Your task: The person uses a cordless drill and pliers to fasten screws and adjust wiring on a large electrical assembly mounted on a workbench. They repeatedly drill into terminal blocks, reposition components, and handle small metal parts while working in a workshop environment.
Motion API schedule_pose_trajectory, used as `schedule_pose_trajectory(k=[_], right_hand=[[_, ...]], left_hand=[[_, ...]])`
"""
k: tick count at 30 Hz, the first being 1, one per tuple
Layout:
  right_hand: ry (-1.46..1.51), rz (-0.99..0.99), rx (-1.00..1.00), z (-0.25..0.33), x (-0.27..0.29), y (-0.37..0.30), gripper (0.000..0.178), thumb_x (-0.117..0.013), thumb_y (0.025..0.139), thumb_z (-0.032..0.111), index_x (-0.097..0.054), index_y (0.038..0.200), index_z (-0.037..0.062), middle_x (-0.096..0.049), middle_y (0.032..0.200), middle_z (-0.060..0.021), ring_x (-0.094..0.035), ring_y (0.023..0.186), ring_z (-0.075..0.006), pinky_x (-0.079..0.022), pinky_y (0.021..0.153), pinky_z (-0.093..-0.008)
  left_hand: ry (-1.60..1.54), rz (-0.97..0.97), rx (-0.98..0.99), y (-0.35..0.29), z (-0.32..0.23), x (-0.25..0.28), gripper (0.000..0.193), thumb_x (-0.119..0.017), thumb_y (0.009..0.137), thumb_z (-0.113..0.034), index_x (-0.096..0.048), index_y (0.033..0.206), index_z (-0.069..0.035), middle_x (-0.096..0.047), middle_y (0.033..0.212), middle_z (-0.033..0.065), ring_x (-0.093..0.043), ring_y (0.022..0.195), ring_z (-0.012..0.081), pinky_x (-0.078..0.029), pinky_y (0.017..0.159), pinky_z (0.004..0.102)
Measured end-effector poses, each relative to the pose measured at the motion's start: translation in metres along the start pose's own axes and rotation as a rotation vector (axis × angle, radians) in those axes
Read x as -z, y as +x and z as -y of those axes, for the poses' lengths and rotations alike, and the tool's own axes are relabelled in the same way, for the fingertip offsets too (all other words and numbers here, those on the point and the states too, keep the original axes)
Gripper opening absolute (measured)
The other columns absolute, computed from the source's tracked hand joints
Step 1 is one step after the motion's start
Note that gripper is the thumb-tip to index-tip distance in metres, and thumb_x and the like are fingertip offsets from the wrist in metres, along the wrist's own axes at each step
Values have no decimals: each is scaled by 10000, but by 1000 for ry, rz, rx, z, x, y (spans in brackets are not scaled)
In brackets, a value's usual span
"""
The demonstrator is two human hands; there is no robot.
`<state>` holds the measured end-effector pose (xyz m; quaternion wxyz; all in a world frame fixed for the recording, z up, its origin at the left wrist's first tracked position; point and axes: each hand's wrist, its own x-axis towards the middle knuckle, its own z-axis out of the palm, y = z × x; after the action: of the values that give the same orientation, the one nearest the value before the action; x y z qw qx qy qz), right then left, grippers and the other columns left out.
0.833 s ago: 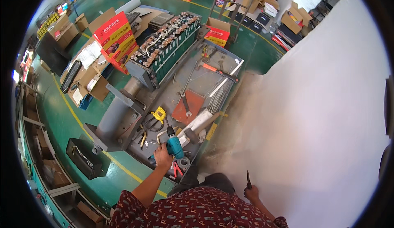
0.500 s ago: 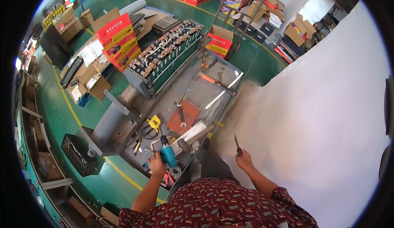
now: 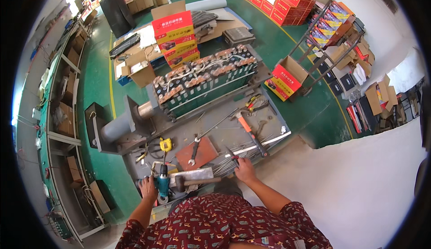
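Green painted floor (image 3: pixel 321 123) around you, and you're standing over a grey metal bed (image 3: pixel 184 132) littered with tools. Going by the flat rust-red square plate (image 3: pixel 207 150) on it: your left hand (image 3: pixel 147 189) is left and nearer you, fingers bent beside the teal-and-black drill (image 3: pixel 163 185), can't tell if it's gripping. Your right hand (image 3: pixel 245 172), right of the plate, is closed around a slim dark pointed tool (image 3: pixel 233 156). Long green battery pack (image 3: pixel 211 89) sits beyond the plate.
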<state>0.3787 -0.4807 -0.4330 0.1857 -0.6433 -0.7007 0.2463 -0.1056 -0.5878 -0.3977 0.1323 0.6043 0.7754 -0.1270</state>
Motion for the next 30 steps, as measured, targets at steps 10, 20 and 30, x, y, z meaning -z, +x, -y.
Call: schedule_pose_trajectory(k=[10,20,30], right_hand=[[-234,190,155,-26,4,44,507,-733,804,208,-598,1273,71,-562,1198,-187,-548,1165,-394,-458,952,-550],[-390,366,16,-20,-7,32,513,-763,789,213,-597,1257,84,-520,1344,-162,-479,1299,-376,-398,1051,-577],[0,52,227,41,34,100,218,-756,844,100,-677,1019,-3,-673,1015,-209,-636,1002,-424,-521,908,-475]], left_hand=[[-368,-125,290,-13,-39,-41,515,-593,837,-21,-553,1346,-88,-570,1356,197,-546,1266,440,-451,1040,553],[-635,-342,167,21,-76,-16,577,-642,771,29,-559,1334,-71,-589,1287,211,-565,1186,442,-459,1003,538],[-1026,-617,-110,96,-117,100,335,-785,882,-96,-680,1192,-21,-680,991,148,-659,857,285,-539,792,379]])
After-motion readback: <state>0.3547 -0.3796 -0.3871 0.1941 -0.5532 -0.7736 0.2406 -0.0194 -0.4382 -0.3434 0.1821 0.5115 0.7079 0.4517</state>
